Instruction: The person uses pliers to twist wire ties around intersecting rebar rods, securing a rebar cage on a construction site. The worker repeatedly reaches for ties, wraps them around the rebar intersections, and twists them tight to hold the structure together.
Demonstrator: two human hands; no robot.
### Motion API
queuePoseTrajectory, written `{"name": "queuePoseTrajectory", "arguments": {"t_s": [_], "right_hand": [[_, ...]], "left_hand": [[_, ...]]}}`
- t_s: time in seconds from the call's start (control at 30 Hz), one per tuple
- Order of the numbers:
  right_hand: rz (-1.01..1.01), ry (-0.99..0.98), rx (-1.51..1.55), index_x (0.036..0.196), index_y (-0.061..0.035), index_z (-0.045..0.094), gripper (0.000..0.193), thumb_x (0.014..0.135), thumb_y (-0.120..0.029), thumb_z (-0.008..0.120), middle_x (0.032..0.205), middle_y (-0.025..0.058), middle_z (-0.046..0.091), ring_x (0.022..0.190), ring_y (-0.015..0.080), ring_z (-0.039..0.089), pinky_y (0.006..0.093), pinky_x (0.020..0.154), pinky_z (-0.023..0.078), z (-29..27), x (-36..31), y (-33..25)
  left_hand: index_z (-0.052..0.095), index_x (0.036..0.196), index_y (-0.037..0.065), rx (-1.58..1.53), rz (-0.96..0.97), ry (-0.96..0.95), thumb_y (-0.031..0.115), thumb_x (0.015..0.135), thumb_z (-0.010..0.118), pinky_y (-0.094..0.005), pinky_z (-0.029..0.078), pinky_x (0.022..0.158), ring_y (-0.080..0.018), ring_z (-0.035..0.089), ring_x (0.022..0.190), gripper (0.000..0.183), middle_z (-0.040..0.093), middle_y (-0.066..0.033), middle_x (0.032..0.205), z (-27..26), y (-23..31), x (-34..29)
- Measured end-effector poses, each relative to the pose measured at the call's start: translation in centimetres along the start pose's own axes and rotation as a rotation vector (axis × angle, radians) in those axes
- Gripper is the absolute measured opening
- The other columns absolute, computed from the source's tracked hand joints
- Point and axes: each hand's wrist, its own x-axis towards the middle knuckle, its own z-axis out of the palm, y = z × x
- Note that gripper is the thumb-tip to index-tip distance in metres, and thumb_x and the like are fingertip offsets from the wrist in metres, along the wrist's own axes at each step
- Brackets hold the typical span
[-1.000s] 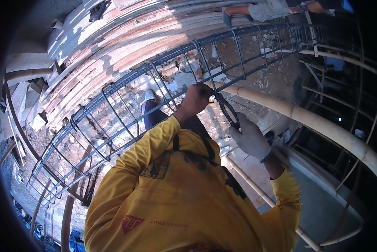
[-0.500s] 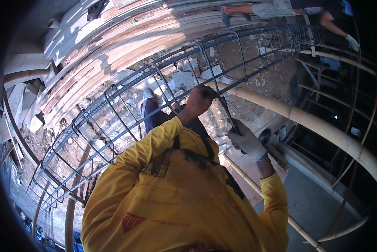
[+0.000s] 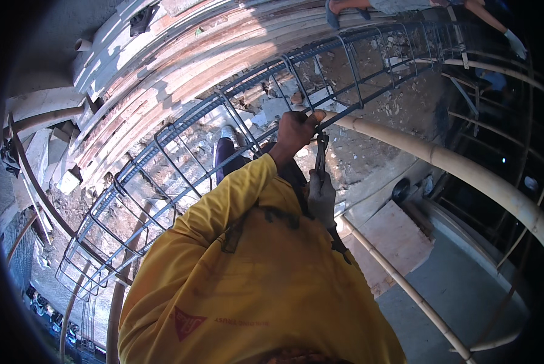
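A long cage of steel rebar (image 3: 193, 179) with several stirrups curves across the view in front of me. At one of its stirrup joints, my bare left hand (image 3: 296, 131) is closed, fingers pinched together against the near bar. What lies between those fingertips is too small to make out. My gloved right hand (image 3: 321, 195) grips the handles of dark pincers (image 3: 321, 155), just below and right of my left hand. The jaws point up at the bar beside my left fingers; whether they bite on anything cannot be seen.
A thick bamboo pole (image 3: 417, 148) runs from the joint toward the right, and a thinner pole (image 3: 405, 285) slants below it. Stacked boards (image 3: 193, 60) lie beyond the cage. Another person's gloved hand (image 3: 515, 44) shows at upper right. Rubble covers the ground below.
My right hand has moved left and turned the pincers more upright, close to the joint. The left hand stays at the cage, its fingers turned upward. The view has shifted slightly.
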Motion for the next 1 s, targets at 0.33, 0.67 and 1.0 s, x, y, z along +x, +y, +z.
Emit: {"name": "queuePoseTrajectory", "arguments": {"t_s": [0.33,0.67,1.0], "right_hand": [[-0.062,0.049,0.029,0.124,-0.0024,0.058,0.026,0.108,-0.023,0.055,0.094,0.0243,0.071,0.083,0.0451,0.071,0.0517,0.073,0.053,0.4,0.7,1.1],[-0.264,-0.122,-0.553,0.134,-0.0043,0.046,0.032,0.105,-0.012,0.060,0.093,0.0259,0.069,0.085,0.0492,0.069,0.0574,0.069,0.052,-6.9,0.9,-1.7],[-0.421,-0.190,-0.781,0.149,-0.0068,0.042,0.049,0.103,-0.006,0.057,0.105,0.0266,0.067,0.093,0.0448,0.072,0.0538,0.077,0.057,-9.3,1.5,-4.8]], "left_hand": [[0.071,0.068,-0.006,-0.008,0.032,-0.027,0.051,0.097,0.077,-0.0384,0.048,0.052,-0.0153,0.059,0.051,0.064,0.061,-0.0094,0.054,-0.5,1.5,-1.3],[0.073,0.071,-0.005,-0.054,0.017,-0.054,0.056,0.096,0.076,-0.0385,0.048,0.052,-0.0156,0.060,0.053,0.066,0.064,-0.0105,0.058,-0.4,0.3,-0.8],[0.075,0.074,-0.005,-0.035,-0.017,-0.043,0.056,0.095,0.076,-0.0397,0.050,0.056,-0.0169,0.063,0.055,0.065,0.066,-0.0115,0.059,-0.4,0.2,-0.8]]}}
